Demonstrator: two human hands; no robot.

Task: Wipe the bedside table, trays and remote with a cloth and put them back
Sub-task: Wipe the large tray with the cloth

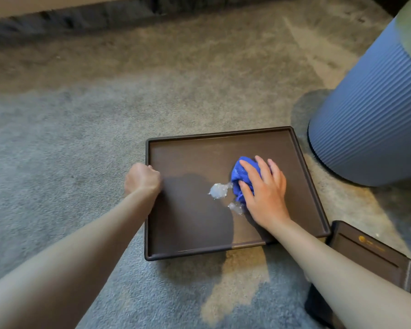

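Observation:
A large dark brown square tray (pixel 192 233) lies flat on the grey carpet. My left hand (pixel 141 179) is closed around the tray's left rim. My right hand (pixel 263 193) presses a bunched blue cloth (pixel 241 176) flat onto the tray's right half, fingers spread over it. Two shiny wet patches (pixel 218 190) sit on the tray just left of the cloth. A smaller dark brown tray (pixel 375 255) with a gold logo lies on the carpet at the lower right, partly behind my right forearm. No remote is in view.
A ribbed blue cylindrical bedside table (pixel 370 110) stands on the carpet at the right, close to the large tray's far right corner. A dark upholstered edge (pixel 69 17) runs along the top. Open carpet (pixel 57 129) lies to the left.

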